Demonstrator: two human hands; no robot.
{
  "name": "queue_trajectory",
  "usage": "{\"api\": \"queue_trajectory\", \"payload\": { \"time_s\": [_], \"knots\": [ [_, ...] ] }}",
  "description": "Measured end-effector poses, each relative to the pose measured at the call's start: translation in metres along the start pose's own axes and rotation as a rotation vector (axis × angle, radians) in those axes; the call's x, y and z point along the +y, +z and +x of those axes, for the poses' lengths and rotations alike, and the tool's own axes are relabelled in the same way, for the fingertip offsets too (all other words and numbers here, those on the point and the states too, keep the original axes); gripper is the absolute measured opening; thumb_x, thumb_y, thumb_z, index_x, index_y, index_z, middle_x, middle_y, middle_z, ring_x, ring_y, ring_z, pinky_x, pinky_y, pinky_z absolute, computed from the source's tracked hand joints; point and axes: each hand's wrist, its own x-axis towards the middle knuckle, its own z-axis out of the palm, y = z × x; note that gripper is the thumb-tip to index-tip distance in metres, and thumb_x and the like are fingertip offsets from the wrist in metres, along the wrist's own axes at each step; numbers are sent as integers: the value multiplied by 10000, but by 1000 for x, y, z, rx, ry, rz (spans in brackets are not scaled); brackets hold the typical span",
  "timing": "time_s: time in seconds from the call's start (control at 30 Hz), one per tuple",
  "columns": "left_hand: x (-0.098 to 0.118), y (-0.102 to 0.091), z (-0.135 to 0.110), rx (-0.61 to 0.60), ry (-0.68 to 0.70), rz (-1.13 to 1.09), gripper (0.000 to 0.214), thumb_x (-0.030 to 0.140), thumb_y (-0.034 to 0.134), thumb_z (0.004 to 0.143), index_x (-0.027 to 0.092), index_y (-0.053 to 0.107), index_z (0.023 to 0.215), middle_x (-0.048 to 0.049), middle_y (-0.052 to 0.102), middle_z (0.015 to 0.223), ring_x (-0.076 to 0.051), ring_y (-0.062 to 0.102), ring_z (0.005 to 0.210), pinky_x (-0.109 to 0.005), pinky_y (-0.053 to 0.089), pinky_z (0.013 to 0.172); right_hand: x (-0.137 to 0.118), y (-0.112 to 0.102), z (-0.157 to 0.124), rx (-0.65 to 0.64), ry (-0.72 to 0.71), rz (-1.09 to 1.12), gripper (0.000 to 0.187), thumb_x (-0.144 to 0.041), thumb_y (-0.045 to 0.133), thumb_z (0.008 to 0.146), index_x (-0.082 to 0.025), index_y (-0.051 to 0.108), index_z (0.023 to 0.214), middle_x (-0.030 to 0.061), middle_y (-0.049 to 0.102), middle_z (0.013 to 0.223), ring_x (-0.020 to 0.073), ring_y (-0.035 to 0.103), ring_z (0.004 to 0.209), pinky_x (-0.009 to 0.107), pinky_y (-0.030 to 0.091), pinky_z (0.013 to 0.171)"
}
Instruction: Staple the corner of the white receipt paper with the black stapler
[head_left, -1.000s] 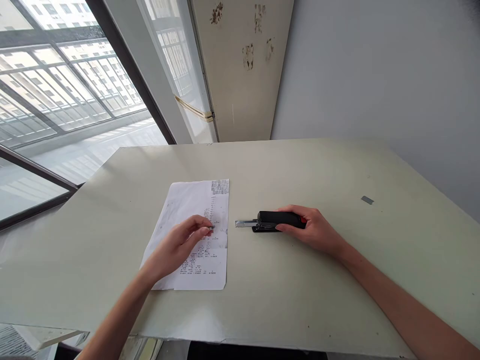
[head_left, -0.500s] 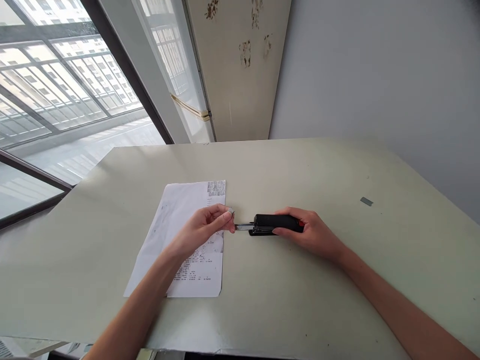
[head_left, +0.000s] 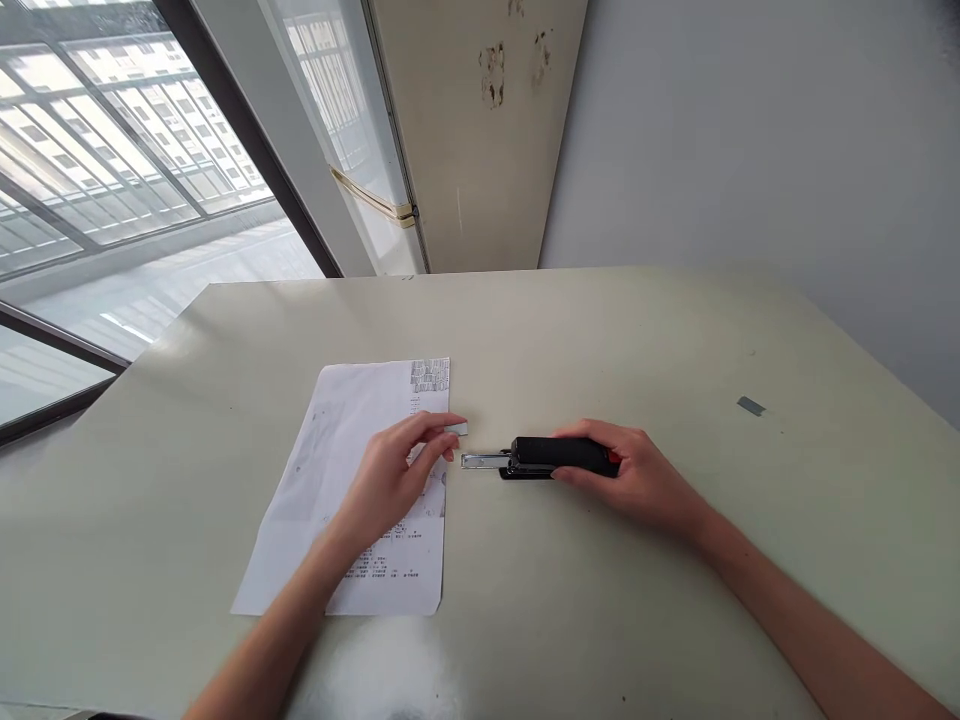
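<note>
A black stapler (head_left: 551, 456) lies on the pale table (head_left: 600, 330), its metal staple tray (head_left: 484, 460) slid out to the left. My right hand (head_left: 637, 480) is closed around the stapler's rear end. My left hand (head_left: 397, 475) hovers over the right edge of a printed sheet of paper (head_left: 330, 470) and pinches a small silver strip of staples (head_left: 456, 429) between thumb and forefinger, just above and left of the open tray.
A second small strip of staples (head_left: 751, 406) lies on the table at the right. A large window (head_left: 112, 150) is at the left, a stained cream door or panel (head_left: 472, 130) behind the table, and a grey wall (head_left: 750, 140) at the right.
My left hand moved right from the middle of the paper to the stapler's tray, holding the staple strip. It has since drawn back a little. The right hand stayed on the stapler.
</note>
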Motion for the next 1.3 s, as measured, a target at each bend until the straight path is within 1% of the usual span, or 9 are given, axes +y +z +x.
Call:
{"api": "queue_trajectory", "payload": {
  "time_s": [0.1, 0.2, 0.27, 0.4, 0.63, 0.93, 1.07, 1.13, 1.3],
  "knots": [
    [1, 5, -3, 21, 212, 215, 276, 320, 430, 1123, 231, 677, 1210, -29, 730, 946, -152, 690, 817, -288, 552, 751, 2, 0, 0, -1, -8, -16, 344, -570, 706, 928, -302, 764, 1134, 41, 791, 1012, 229, 679, 821, 325, 516, 661],
    [1, 7, -3, 41, 363, 340, 234, 305, 449, 1119, 219, 662, 1162, -42, 737, 977, -161, 685, 816, -299, 550, 756, 2, 0, 0, 1, -13, -28, 354, -585, 699, 929, -304, 767, 1134, 42, 793, 1005, 228, 683, 813, 323, 525, 653],
    [1, 8, -2, 40, 404, 389, 216, 301, 457, 1119, 218, 655, 1147, -46, 750, 998, -173, 694, 832, -313, 551, 774, 1, 0, 0, 5, -16, -31, 341, -578, 700, 932, -309, 769, 1131, 36, 793, 994, 222, 683, 805, 317, 525, 647],
    [0, 10, -2, -9, 440, 433, 205, 290, 466, 1120, 209, 650, 1157, -56, 764, 1033, -192, 710, 877, -348, 557, 829, 1, 0, 0, 7, -19, -28, 323, -557, 712, 928, -309, 770, 1126, 39, 794, 1002, 226, 685, 811, 319, 522, 650],
    [-2, 12, -2, -69, 463, 468, 175, 245, 481, 1115, 183, 634, 1173, -66, 745, 1034, -202, 697, 902, -372, 548, 840, 3, 0, 0, 0, -13, -25, 308, -544, 724, 927, -319, 766, 1134, 28, 792, 1030, 219, 687, 828, 316, 513, 661],
    [2, 13, -4, -95, 423, 462, 193, 288, 508, 1106, 184, 658, 1167, -66, 746, 1020, -211, 701, 912, -374, 559, 827, -1, -1, 1, -1, -13, -18, 287, -529, 716, 932, -310, 761, 1111, 32, 797, 1031, 226, 687, 834, 320, 510, 667],
    [-1, 7, -2, -106, 386, 406, 205, 336, 542, 1094, 209, 687, 1164, -62, 755, 1045, -216, 705, 952, -383, 560, 866, 0, -1, 1, -1, -13, -19, 304, -532, 715, 935, -296, 761, 1120, 37, 795, 1027, 223, 684, 830, 316, 506, 663],
    [-2, 0, -1, -140, 352, 332, 202, 350, 574, 1081, 221, 705, 1164, -52, 763, 1049, -212, 704, 956, -376, 558, 871, 0, -1, 1, -11, -13, -6, 301, -521, 720, 937, -292, 759, 1128, 33, 791, 1036, 217, 680, 838, 316, 501, 680],
    [-2, -12, -1, -319, 239, 108, 145, 349, 725, 994, 249, 767, 1090, 5, 770, 929, -175, 686, 872, -325, 547, 821, -1, -7, 2, -54, -25, 87, 264, -482, 770, 915, -295, 758, 1101, 15, 776, 1040, 203, 654, 866, 322, 481, 732]
  ]
}}
